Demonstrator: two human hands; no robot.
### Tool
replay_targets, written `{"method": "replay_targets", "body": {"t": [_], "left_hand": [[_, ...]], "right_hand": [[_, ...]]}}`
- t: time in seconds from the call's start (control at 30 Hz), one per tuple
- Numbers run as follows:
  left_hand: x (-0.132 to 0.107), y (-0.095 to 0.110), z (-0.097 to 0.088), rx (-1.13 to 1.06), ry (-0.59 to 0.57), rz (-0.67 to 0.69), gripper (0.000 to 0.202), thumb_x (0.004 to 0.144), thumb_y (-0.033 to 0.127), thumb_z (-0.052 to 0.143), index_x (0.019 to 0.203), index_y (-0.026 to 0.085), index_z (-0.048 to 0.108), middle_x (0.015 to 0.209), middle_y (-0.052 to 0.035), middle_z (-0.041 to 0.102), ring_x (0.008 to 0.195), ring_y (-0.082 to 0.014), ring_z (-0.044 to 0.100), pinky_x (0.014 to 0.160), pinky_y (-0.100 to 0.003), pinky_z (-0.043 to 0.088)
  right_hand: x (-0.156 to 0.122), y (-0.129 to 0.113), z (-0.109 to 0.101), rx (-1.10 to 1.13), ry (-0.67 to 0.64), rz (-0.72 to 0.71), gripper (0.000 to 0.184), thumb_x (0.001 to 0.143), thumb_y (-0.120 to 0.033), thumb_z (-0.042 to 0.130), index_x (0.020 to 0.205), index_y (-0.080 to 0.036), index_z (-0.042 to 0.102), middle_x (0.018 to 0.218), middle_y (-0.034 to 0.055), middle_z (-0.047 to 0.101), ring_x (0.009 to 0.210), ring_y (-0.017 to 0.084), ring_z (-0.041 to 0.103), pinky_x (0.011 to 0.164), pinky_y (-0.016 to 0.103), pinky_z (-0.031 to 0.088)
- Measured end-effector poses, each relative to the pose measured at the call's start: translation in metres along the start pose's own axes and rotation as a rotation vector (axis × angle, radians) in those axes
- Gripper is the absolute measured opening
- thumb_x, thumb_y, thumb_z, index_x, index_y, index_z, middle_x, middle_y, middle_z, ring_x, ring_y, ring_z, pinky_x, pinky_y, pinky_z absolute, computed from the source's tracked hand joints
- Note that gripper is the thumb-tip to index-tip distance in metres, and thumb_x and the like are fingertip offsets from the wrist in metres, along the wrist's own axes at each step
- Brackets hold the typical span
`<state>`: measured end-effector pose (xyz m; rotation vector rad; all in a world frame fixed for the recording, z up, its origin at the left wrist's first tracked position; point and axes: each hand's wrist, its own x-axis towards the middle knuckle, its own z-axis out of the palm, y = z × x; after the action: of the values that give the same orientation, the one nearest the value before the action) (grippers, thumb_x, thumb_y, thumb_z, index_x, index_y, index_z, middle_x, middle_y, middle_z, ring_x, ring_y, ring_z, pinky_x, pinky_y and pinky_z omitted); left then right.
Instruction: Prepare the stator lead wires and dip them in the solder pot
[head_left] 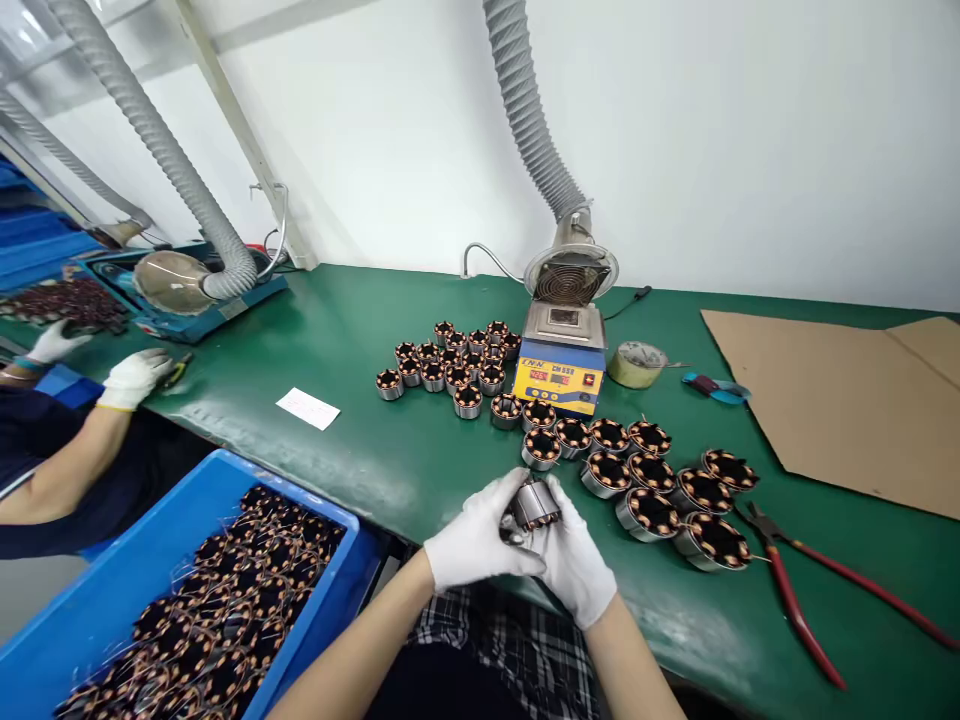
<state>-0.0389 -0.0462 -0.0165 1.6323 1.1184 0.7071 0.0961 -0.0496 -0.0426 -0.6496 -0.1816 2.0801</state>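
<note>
Between my two white-gloved hands is a motor stator, a silver ring with copper windings along its lower edge, tilted on its side over the front edge of the green table. My left hand grips it from the left, thumb on top. My right hand closes round it from the right and below; part of its fingers is hidden. Just beyond stands another stator, one of several in rows to the right. Behind them a blue and yellow solder pot sits under a round fume hood.
A blue bin full of wound stators stands at lower left. Red-handled pliers, cardboard and a tape roll lie on the right. A white paper slip lies left. A co-worker's gloved hand is at far left.
</note>
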Motion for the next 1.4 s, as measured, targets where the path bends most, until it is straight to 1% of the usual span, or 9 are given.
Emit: {"method": "replay_targets", "body": {"t": [0.23, 0.43, 0.63, 0.77, 0.87, 0.97, 1.07, 1.2, 1.4], "left_hand": [[-0.002, 0.009, -0.004, -0.033, 0.116, -0.038, 0.059, 0.065, 0.032, 0.069, 0.119, 0.014, 0.055, 0.111, -0.0098, 0.065, 0.1, -0.0231, 0.061, 0.092, -0.036, 0.046], [-0.006, 0.0, -0.008, 0.22, 0.018, 0.113, 0.095, 0.048, 0.02, 0.077, 0.133, 0.004, 0.038, 0.122, -0.0201, 0.057, 0.109, -0.0321, 0.055, 0.095, -0.043, 0.043], [-0.002, -0.003, -0.008, -0.282, 0.086, -0.109, 0.06, 0.055, 0.024, 0.075, 0.114, 0.02, 0.061, 0.114, -0.0042, 0.067, 0.107, -0.0232, 0.058, 0.098, -0.034, 0.041], [0.017, -0.004, -0.003, -0.576, 0.213, -0.267, 0.024, 0.057, 0.03, 0.074, 0.076, 0.015, 0.072, 0.074, -0.0041, 0.073, 0.069, -0.0174, 0.064, 0.069, -0.028, 0.051], [0.031, -0.011, 0.0, -0.617, 0.329, -0.271, 0.03, 0.065, 0.044, 0.069, 0.064, 0.014, 0.066, 0.058, -0.0015, 0.066, 0.053, -0.0127, 0.057, 0.055, -0.025, 0.047], [0.036, -0.019, 0.0, -0.686, 0.45, -0.22, 0.039, 0.068, 0.055, 0.062, 0.071, 0.016, 0.062, 0.076, -0.0044, 0.069, 0.077, -0.0167, 0.063, 0.075, -0.027, 0.049], [0.03, -0.021, 0.001, -0.666, 0.294, -0.219, 0.052, 0.06, 0.042, 0.074, 0.105, 0.019, 0.061, 0.107, -0.0074, 0.067, 0.101, -0.0204, 0.06, 0.09, -0.029, 0.045], [0.02, -0.012, 0.005, -0.363, -0.035, -0.33, 0.091, 0.047, 0.008, 0.075, 0.131, 0.022, 0.044, 0.118, -0.0088, 0.061, 0.093, -0.0228, 0.063, 0.08, -0.031, 0.051], [0.023, -0.003, -0.007, -0.531, 0.133, -0.339, 0.032, 0.044, 0.01, 0.076, 0.074, 0.018, 0.074, 0.086, -0.003, 0.073, 0.081, -0.0197, 0.065, 0.075, -0.026, 0.05]], "right_hand": [[0.0, 0.007, 0.002, -0.093, -0.017, -0.046, 0.029, 0.072, -0.039, 0.073, 0.091, -0.018, 0.067, 0.089, 0.004, 0.071, 0.078, 0.02, 0.068, 0.069, 0.031, 0.056], [-0.002, 0.008, 0.006, -0.092, 0.03, 0.016, 0.027, 0.071, -0.04, 0.074, 0.087, -0.018, 0.068, 0.084, 0.0039, 0.072, 0.072, 0.019, 0.067, 0.066, 0.03, 0.056], [0.001, 0.012, 0.0, -0.06, -0.013, -0.04, 0.027, 0.07, -0.036, 0.076, 0.089, -0.019, 0.067, 0.088, 0.0036, 0.07, 0.079, 0.018, 0.065, 0.068, 0.028, 0.054], [0.001, 0.014, -0.002, -0.067, -0.038, -0.07, 0.027, 0.07, -0.035, 0.076, 0.089, -0.018, 0.066, 0.081, 0.0029, 0.069, 0.066, 0.015, 0.063, 0.061, 0.026, 0.052], [0.0, 0.011, 0.0, -0.05, -0.069, -0.045, 0.032, 0.071, -0.04, 0.075, 0.09, -0.017, 0.065, 0.079, 0.0049, 0.068, 0.063, 0.015, 0.063, 0.058, 0.024, 0.049], [0.0, 0.006, 0.0, 0.015, -0.068, 0.017, 0.037, 0.074, -0.049, 0.067, 0.091, -0.016, 0.065, 0.078, 0.0059, 0.068, 0.064, 0.015, 0.062, 0.058, 0.024, 0.048], [0.001, 0.002, -0.004, 0.034, -0.023, 0.06, 0.043, 0.079, -0.056, 0.056, 0.094, -0.017, 0.064, 0.083, 0.006, 0.068, 0.074, 0.018, 0.064, 0.067, 0.03, 0.05], [0.002, 0.001, -0.009, 0.046, 0.035, 0.018, 0.039, 0.076, -0.054, 0.059, 0.099, -0.023, 0.064, 0.1, 0.0033, 0.067, 0.093, 0.02, 0.062, 0.082, 0.036, 0.049], [-0.002, 0.006, -0.006, 0.056, -0.073, 0.018, 0.032, 0.073, -0.045, 0.067, 0.093, -0.019, 0.066, 0.089, 0.0042, 0.07, 0.072, 0.018, 0.064, 0.067, 0.03, 0.049]]}}
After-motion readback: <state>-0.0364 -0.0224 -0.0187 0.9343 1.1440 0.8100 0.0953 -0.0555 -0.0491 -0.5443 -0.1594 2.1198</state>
